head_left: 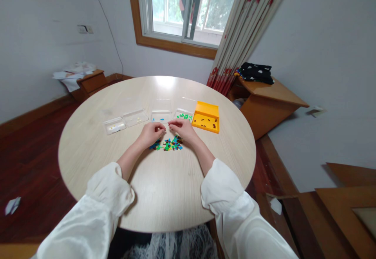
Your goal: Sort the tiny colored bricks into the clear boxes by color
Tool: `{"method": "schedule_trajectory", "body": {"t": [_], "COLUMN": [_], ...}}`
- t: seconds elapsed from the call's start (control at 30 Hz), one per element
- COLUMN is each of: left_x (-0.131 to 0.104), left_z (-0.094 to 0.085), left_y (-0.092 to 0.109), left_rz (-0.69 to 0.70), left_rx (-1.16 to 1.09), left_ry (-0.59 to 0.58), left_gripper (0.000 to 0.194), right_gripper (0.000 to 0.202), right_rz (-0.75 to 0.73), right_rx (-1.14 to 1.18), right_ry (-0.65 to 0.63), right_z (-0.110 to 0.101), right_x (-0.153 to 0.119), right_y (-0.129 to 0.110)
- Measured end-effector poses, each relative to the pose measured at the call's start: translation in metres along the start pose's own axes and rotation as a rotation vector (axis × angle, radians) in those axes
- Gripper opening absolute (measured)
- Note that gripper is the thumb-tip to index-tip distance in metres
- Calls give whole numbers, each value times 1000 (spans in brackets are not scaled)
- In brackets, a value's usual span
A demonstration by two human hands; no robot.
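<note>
A loose pile of small plastic building bricks (169,144), in blue, green, brown and yellow, lies on the round table between my forearms. Just above the pile's left side, my left hand (152,134) has its thumb and fingers pinched together. My right hand (183,129) is over the pile's right side, fingertips closed and turned toward my left hand, with a small gap between the two. Whatever either pinch holds is too small to name. Beyond my hands stands a clear box with a few blue pieces (158,119). Next to it are green pieces (185,116) in another clear box.
An orange open case (206,127) holding several brown pieces stands at the right of the row. Two clear trays (120,120) (135,124) with small pale pieces sit at the left. The pale round table (164,196) fills the middle; a wooden cabinet (264,102) stands right.
</note>
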State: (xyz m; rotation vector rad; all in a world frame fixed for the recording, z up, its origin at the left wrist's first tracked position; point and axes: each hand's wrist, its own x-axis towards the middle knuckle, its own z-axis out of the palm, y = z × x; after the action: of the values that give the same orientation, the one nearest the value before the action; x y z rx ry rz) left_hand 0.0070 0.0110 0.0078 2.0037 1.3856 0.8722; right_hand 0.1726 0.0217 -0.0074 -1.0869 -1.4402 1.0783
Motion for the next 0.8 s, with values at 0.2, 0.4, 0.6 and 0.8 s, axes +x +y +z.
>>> {"method": "schedule_trajectory", "body": {"t": [0.2, 0.4, 0.6, 0.8], "left_x": [4, 2, 1, 5], "left_z": [0, 0, 1, 2], "left_y": [-1, 4, 3, -6], "left_rz": [-87, -135, -148, -203], "left_rx": [-198, -514, -572, -460], "left_ry": [109, 88, 111, 172], "left_gripper": [10, 20, 26, 25], "right_gripper": [14, 11, 13, 26], "right_rz": [-76, -115, -88, 15], "right_rx": [-156, -90, 72, 712], "right_ry": [-147, -67, 53, 488], "right_z": [4, 9, 9, -16], "right_x": [-8, -9, -5, 9], "right_y": [-2, -4, -13, -23]}}
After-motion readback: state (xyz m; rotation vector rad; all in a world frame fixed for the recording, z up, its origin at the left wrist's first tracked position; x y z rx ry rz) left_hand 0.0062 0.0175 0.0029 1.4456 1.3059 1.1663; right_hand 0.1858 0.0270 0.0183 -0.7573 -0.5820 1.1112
